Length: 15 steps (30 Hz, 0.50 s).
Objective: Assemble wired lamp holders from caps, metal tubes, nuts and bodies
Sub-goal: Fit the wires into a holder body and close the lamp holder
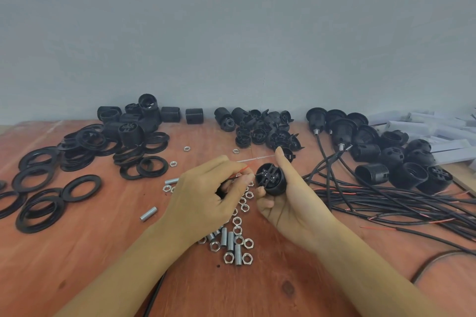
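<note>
The wooden table (77, 252) carries all parts loose. No tray, bin or other open container is in view, so each part type lies in its own heap directly on the surface. The white boxes (425, 134) at the far right edge appear closed, and their contents cannot be determined. A bundle of black cables (386, 203) runs across the right side, leading to wired holders (342, 134) stacked near the wall. Flat black rings (49, 183) cover the left side, with threaded sleeves (134, 123) behind them and a heap of caps (262, 131) at centre rear. The right hand (291, 206) holds the body (270, 179) above the table centre, terminal face toward the left hand (206, 195). Its fingers are curled round the barrel and its thumb stands straight beside it. The left hand pinches the wire (243, 169) between thumb and forefinger close to its end, at the terminal face, with the remaining fingers curled in. The body is judged light, rigid plastic: grip it round the barrel, not across the terminal face. The wire is judged thin and limp: pinch it near the tip so that it does not buckle. Below the hands lie scattered metal tubes (230, 239) and nuts (244, 242).
</note>
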Motion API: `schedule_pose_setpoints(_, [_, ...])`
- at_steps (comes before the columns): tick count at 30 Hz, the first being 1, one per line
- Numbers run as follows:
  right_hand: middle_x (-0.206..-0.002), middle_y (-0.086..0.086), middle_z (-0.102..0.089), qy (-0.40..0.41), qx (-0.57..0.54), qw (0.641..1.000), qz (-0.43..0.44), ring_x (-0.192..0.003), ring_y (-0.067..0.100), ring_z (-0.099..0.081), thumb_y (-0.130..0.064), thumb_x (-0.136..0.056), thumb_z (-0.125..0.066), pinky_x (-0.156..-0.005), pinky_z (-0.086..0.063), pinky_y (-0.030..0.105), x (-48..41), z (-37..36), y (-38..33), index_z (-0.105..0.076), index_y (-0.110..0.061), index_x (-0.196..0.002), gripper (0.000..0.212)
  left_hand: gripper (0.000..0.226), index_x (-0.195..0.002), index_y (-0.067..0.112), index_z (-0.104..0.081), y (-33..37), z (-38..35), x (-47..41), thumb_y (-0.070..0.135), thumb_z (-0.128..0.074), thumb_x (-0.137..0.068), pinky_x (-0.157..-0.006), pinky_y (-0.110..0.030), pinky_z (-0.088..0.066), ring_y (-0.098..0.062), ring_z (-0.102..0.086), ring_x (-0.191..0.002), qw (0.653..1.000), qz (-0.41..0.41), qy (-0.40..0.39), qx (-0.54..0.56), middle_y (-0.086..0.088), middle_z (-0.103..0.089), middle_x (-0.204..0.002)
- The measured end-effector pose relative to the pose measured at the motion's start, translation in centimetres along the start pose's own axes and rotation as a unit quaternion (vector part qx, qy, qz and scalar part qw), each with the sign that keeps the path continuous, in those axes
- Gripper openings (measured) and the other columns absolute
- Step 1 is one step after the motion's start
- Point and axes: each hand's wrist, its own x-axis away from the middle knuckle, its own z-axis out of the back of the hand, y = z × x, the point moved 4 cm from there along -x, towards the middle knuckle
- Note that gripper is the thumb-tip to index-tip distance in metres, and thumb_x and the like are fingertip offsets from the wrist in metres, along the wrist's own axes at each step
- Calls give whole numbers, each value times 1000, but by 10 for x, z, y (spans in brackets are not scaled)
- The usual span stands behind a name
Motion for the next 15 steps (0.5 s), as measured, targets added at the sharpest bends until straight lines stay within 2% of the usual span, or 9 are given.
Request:
schedule_pose_setpoints(3, [-73, 6, -57, -5, 5, 1000, 9, -52, 11, -51, -52, -89, -61, -41, -40, 19, 1, -1, 0, -56, -6, -95, 46, 15, -90, 14, -72, 1, 0, -1, 23, -61, -94, -54, -19, -38, -10, -44, -55, 1000, 0, -6, -14, 13, -41, -64])
schedule_pose_setpoints(8, [-79, 8, -57, -10, 26, 999, 40, -53, 11, -52, -54, -88, -59, -42, -41, 20, 0, -1, -1, -54, -6, -105, 51, 16, -87, 14, -71, 2, 1, -2, 23, -60, -94, -52, -20, -37, -10, -42, -54, 1000, -4, -5, -19, 16, -34, -63])
schedule_pose_setpoints(12, [-74, 7, -58, -14, 47, 997, 66, -54, 12, -53, -53, -88, -59, -43, -42, 21, -1, -1, -3, -56, -6, -95, 47, 16, -85, 14, -70, 2, 2, -2, 23, -60, -94, -51, -25, -39, -12, -43, -53, 1000, -3, -12, -19, 16, -34, -62])
schedule_pose_setpoints(15, [-69, 6, -57, -8, 64, 993, 99, -54, 13, -52, -51, -87, -59, -44, -44, 21, 0, -2, -4, -58, -7, -88, 45, 14, -84, 17, -68, 2, 1, -1, 23, -60, -94, -52, -23, -40, -11, -43, -52, 1000, -1, -29, -1, 15, -34, -60])
